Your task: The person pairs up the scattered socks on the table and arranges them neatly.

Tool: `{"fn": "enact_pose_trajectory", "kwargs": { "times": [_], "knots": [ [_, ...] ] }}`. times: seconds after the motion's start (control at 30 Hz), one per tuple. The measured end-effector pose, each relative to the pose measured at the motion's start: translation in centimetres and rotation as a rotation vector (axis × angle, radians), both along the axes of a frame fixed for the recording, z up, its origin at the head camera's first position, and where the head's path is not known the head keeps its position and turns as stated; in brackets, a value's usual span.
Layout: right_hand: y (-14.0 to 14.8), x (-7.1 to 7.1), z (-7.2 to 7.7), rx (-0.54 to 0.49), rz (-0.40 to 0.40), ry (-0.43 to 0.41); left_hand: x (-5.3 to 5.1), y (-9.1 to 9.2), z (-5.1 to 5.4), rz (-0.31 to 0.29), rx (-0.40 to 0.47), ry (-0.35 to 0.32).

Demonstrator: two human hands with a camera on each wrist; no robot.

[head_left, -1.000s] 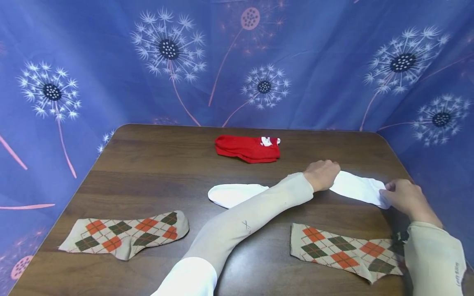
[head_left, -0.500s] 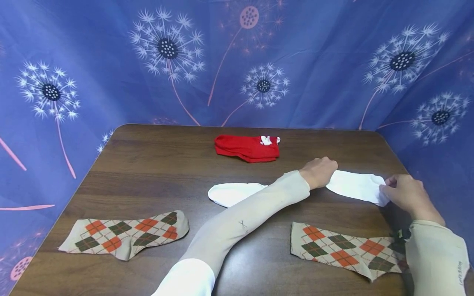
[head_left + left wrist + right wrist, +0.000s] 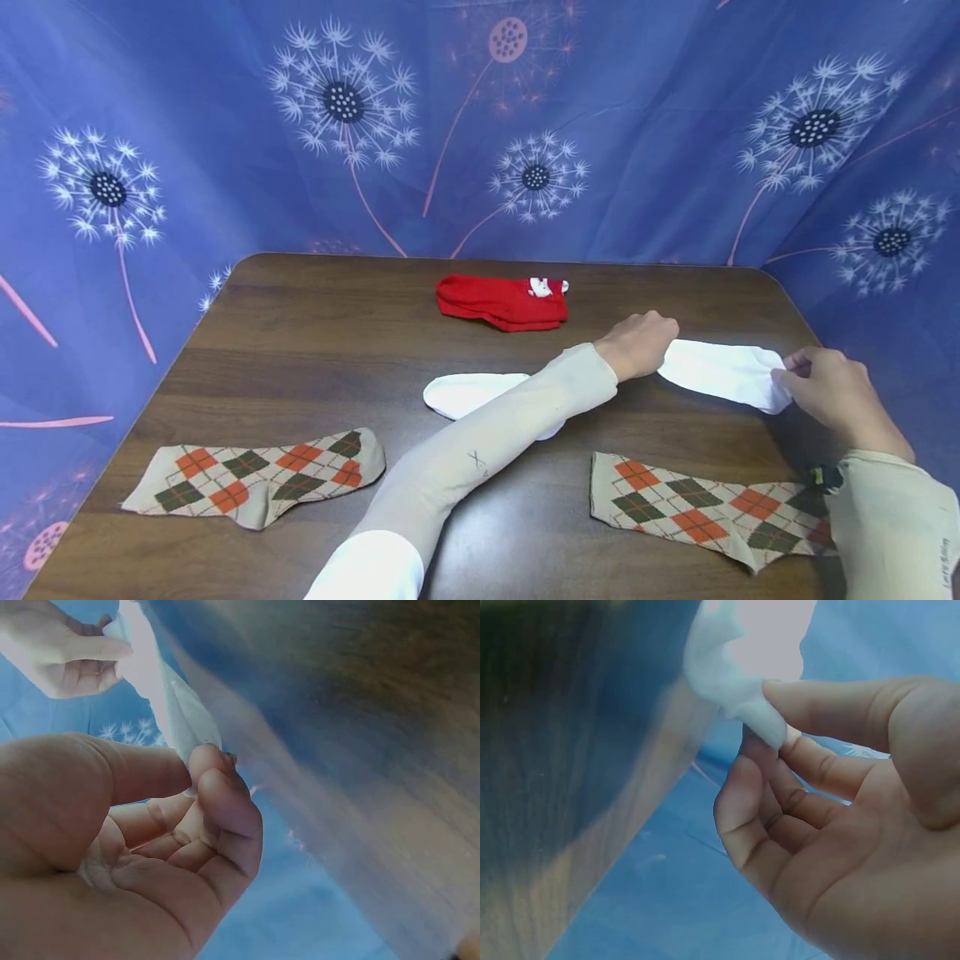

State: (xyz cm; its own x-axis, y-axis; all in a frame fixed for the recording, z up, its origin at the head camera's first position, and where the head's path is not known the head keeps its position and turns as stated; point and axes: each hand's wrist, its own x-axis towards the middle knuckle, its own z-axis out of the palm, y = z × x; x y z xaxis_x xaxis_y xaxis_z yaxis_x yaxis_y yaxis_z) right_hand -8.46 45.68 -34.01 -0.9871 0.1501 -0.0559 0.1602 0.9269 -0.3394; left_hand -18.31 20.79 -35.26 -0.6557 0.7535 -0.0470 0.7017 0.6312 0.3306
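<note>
While 2 argyle socks (image 3: 675, 504) are lying nearest me, my left hand (image 3: 637, 343) and right hand (image 3: 838, 396) are pinching opposite ends of 1 white sock (image 3: 723, 373) over the right part of the table (image 3: 315, 350); red socks (image 3: 498, 302) are resting farther off.

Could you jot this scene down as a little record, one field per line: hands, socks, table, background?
Left hand: pinches one end of a white sock
Right hand: pinches its other end
Second white sock: partly hidden by the left arm
Red socks: near the far edge
Checked socks: one at left, one at right
Table: brown, wood-look
Background: blue cloth, dandelion pattern
</note>
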Motion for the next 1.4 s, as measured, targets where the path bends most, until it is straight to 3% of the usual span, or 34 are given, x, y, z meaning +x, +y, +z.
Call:
{"fn": "enact_pose_trajectory", "kwargs": {
  "times": [0.23, 0.53, 0.83, 1.03, 1.4],
  "knots": [
    [-0.6, 0.1, 0.5, 0.011, 0.017, 0.038, 0.0, -0.6, 0.3, -0.009, 0.002, -0.015],
    [-1.5, -0.1, 1.4, 0.016, 0.051, 0.069, -0.1, -2.3, 1.5, 0.021, 0.035, -0.025],
    [-3.1, 0.0, 2.1, -0.006, 0.091, 0.108, -0.3, -4.9, 2.6, 0.030, 0.048, -0.032],
    [-4.8, 0.2, 2.4, -0.023, 0.143, 0.153, -0.2, -6.8, 2.6, 0.043, 0.045, -0.056],
    [-7.3, 0.2, 2.6, -0.040, 0.209, 0.230, 0.1, -10.1, 3.1, 0.026, 0.029, -0.015]
  ]
}}
